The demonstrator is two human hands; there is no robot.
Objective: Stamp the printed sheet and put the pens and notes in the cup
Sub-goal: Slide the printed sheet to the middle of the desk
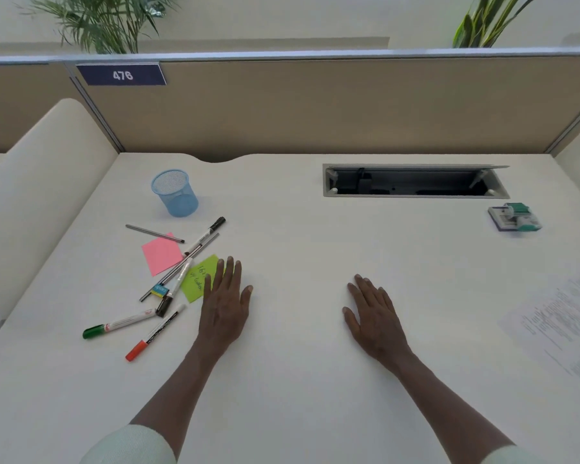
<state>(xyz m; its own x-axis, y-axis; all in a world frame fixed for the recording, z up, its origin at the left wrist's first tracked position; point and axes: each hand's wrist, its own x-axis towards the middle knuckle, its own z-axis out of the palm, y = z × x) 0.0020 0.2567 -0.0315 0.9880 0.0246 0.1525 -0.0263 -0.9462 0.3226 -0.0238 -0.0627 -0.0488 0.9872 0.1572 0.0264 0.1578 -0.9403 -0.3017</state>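
A blue mesh cup (176, 193) stands upright at the back left of the white desk (298, 236). In front of it lie several pens and markers, among them a green-capped marker (118, 324), a red-capped marker (155, 332) and a black-capped marker (204, 235). A pink note (161, 256) and a green note (195, 279) lie among them. The printed sheet (563, 326) lies at the right edge. A stamp (515, 217) sits at the back right. My left hand (225, 303) lies flat, fingertips over the green note's edge. My right hand (375, 316) rests flat on the desk, holding nothing.
An open cable tray slot (416, 181) is set into the desk at the back right. A tan partition (315, 105) with a sign reading 476 closes off the back. A small blue-and-yellow item (158, 291) lies under the pens.
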